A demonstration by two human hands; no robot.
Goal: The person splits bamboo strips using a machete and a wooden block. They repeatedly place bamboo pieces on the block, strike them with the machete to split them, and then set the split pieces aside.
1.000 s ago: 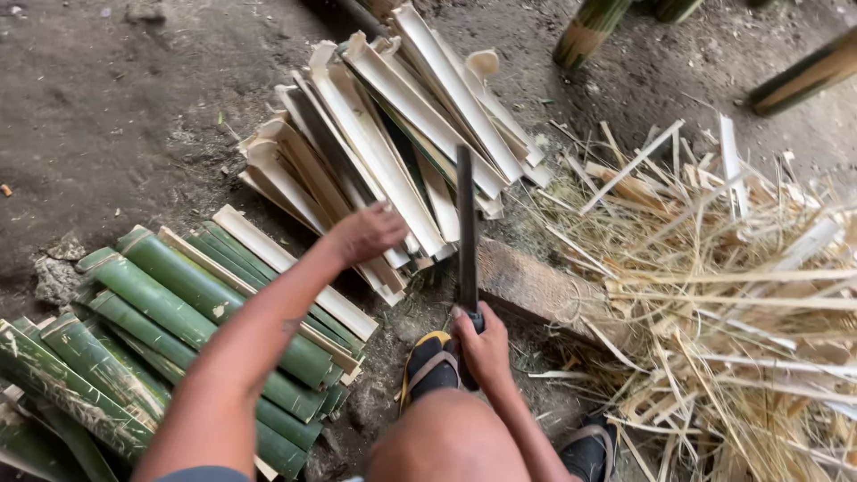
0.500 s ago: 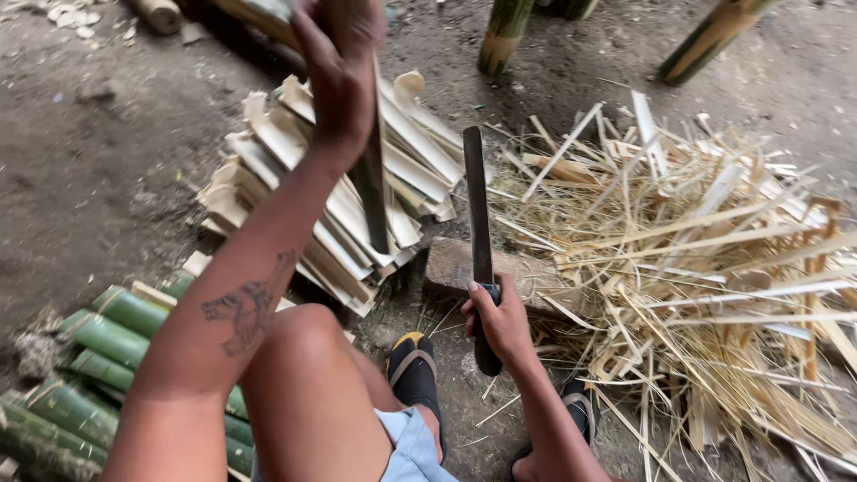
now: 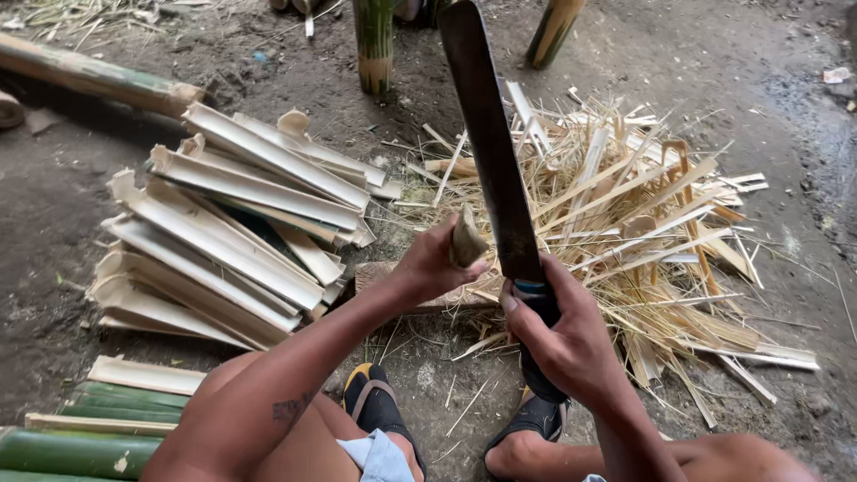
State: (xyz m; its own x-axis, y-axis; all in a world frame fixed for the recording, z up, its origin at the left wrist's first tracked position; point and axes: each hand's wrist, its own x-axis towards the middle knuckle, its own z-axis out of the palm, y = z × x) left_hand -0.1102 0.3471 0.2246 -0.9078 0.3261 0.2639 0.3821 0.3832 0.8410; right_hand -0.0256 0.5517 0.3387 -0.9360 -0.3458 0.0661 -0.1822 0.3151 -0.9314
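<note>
My right hand [image 3: 558,335] grips the handle of a long dark machete [image 3: 486,143], its blade raised and pointing away from me. Just left of the blade, my left hand [image 3: 433,263] holds a split bamboo piece [image 3: 466,241] upright, its end resting toward the wooden chopping block [image 3: 375,277] on the ground. The blade stands beside the piece's top; I cannot tell whether they touch.
A stack of pale split bamboo slats [image 3: 232,232] lies left of the block. Green bamboo halves [image 3: 80,437] sit at the lower left. A heap of thin shavings and splinters [image 3: 643,223] covers the right. Upright bamboo poles [image 3: 375,45] stand behind. My sandalled feet [image 3: 379,402] are below.
My left hand came down from the slat stack with a bamboo piece and now holds it at the block. The machete rose from the ground to upright beside it.
</note>
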